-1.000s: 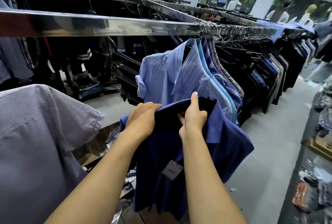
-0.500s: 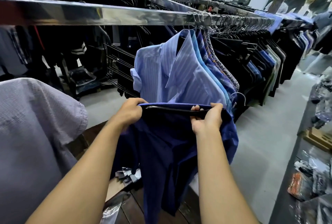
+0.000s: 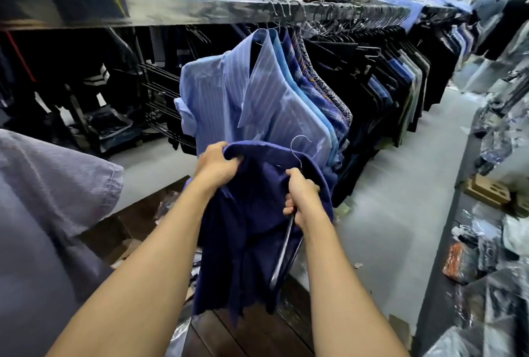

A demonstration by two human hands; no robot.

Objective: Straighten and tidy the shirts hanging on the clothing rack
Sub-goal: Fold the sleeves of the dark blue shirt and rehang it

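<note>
Item under inspection: one dark blue shirt [image 3: 246,242], off the rail [image 3: 171,10] and held low in front of me, just before the light blue striped shirt [image 3: 229,99] that heads the hanging row.

Left hand [image 3: 217,164]: fingers curled tight round a bunched fold at the shirt's top edge. Right hand [image 3: 300,199]: fist closed round the wire hanger [image 3: 282,256], below its hook. One hanger arm slants down outside the cloth, so I judge the shirt only partly seated on it.

Handling: the fabric looks thin, soft and light. It drapes limp from my grip and has no stiffness of its own, so it will slide off a tilted hanger. The wire hanger appears smooth and slippery, rigid enough to carry the load.

Recommended hold: hanger at the neck beneath the hook, shirt at the collar or shoulder seam, never mid-panel, where it would crease and sag.

Risk: the loose hem may catch on the neighbouring shirts when I lift it to the rail.
</note>
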